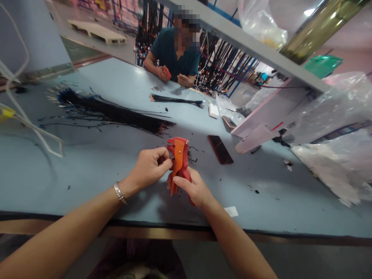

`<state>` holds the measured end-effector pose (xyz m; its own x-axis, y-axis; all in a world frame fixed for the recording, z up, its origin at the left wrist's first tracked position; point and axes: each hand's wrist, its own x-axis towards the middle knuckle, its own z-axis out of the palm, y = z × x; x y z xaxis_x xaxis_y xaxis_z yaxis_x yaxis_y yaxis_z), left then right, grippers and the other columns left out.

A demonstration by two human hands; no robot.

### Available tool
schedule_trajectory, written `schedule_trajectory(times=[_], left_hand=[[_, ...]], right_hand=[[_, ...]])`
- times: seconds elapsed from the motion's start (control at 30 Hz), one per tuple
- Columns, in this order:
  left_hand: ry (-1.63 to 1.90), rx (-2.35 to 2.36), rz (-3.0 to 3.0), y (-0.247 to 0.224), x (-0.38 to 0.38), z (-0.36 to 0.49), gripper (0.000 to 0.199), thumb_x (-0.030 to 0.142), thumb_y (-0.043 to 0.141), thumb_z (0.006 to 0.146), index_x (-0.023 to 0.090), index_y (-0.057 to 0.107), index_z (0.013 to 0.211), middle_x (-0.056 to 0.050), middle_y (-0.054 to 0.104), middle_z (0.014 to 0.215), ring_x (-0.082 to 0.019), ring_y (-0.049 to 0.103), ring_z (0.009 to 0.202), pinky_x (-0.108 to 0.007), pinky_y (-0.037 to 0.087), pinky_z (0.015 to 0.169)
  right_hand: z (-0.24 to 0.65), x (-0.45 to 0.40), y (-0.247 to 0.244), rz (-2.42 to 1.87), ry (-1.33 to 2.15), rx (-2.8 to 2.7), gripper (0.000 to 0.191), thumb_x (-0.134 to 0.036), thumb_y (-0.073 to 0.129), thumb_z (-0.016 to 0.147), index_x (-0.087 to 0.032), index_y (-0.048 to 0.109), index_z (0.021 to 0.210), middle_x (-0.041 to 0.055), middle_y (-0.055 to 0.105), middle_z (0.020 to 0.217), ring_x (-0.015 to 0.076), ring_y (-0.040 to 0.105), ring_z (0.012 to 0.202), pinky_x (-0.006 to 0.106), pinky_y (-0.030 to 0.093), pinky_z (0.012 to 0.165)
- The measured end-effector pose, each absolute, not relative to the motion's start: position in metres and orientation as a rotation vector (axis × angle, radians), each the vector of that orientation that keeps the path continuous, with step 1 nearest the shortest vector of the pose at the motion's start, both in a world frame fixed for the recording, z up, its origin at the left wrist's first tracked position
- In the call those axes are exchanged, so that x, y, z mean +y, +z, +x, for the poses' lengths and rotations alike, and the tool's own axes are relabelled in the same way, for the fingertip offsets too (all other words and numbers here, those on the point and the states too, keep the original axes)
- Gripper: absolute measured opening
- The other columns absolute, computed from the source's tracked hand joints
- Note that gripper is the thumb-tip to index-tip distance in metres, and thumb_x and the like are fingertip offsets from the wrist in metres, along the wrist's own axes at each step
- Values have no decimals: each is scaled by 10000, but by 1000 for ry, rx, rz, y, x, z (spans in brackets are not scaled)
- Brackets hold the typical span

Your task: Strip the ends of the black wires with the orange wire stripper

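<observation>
My right hand (195,186) is wrapped round the handles of an orange and red wire stripper (179,153), held upright over the table with its jaws at the top left. Close against the left side of the stripper, my left hand (153,164) has its fingers curled in a pinch. Whatever those fingers hold is hidden. Short dark scraps (192,155) lie behind the stripper. A large bundle of black wires (116,110) with blue and reddish ends stretches across the table beyond my left hand.
Across the blue-grey table (95,186), a co-worker (171,54) holds something red. Nearby are a smaller wire bundle (177,100), a phone (220,149) and a white box (213,111). Plastic bags (334,147) lie right; a white cable (40,139) hangs left. A shelf beam (261,50) crosses above.
</observation>
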<state>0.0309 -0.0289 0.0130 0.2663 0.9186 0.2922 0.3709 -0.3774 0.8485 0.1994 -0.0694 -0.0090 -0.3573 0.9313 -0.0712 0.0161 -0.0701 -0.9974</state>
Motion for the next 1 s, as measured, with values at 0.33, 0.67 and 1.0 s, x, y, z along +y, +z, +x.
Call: schedule_trajectory(times=[0.33,0.67,1.0], left_hand=[[1090,1192,1869,13,-28,33,159,215,490,724,162,527,578,55,481,488,-74,377,469,-183,314,469],[1036,1175,1873,12,-27,31,181,263,484,729,147,526,596,46,431,518,-74,346,494,-194,290,487],[996,1171,1883,6,-25,31,223,293,484,754,125,591,654,28,472,558,-88,381,533,-208,317,519]], right_hand=[[198,-70,-7,-1126,1514,-1472,280,-411,625,809,-164,543,913,39,629,754,178,618,641,314,510,598],[195,-68,-6,-1226,1388,-1548,232,-387,602,806,-166,534,834,22,617,645,154,576,537,291,483,544],[189,-68,-11,-1302,1239,-1552,171,-326,584,818,-183,525,744,-16,585,532,118,532,437,238,436,491]])
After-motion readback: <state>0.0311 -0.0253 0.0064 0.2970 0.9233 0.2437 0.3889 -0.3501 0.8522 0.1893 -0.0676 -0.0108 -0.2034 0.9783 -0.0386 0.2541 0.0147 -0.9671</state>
